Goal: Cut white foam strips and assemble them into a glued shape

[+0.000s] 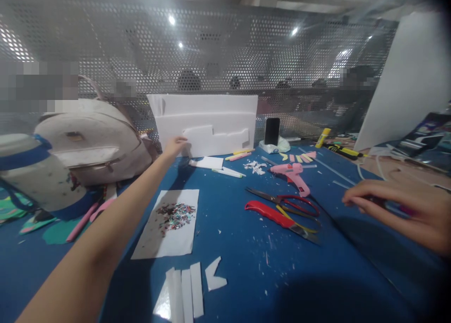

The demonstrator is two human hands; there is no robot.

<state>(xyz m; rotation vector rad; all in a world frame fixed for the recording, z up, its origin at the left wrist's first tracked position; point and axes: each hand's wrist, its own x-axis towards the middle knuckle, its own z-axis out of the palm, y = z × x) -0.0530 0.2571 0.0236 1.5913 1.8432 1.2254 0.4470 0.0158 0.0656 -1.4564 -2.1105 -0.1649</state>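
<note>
My left hand reaches far forward, fingers closed at the left end of a cut white foam board piece. That piece stands on edge before a larger white foam board. My right hand hovers over the table's right side, thumb and forefinger together. Something purple shows beneath its palm, too hidden to name. Left of it lie a pink glue gun, red-handled scissors and a red utility knife. A white sheet bears a heap of colourful shiny flakes.
White strips lie at the near edge. A cream backpack and a large blue-and-white bottle stand left. At the back are a propped phone, markers and a glue stick. A black cord crosses the right side.
</note>
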